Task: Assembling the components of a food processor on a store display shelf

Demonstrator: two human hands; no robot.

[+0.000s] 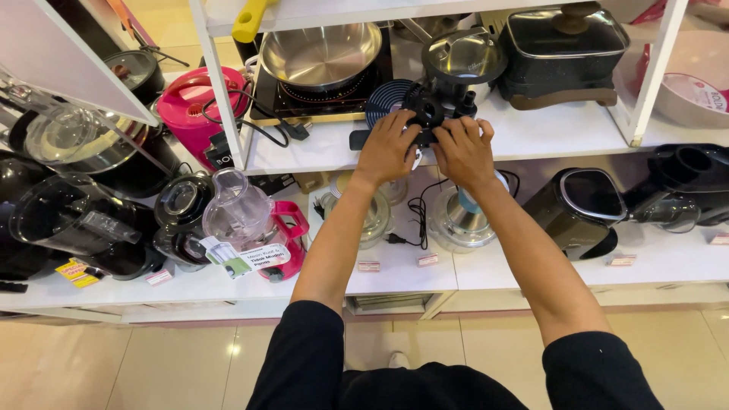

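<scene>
Both hands are closed on a black plastic appliance part: left hand over its left side, right hand over its right. Part is held at the front edge of the upper white shelf, just before a lidded steel pot. Judged light, rigid, knobbly; best gripped by the outer rim. Induction cooker with pan sits left.

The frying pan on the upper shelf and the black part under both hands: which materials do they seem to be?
Frying pan: probably polished steel, silvery and reflective. Black part under left hand and right hand: likely matte plastic, dull with moulded ridges.
</scene>
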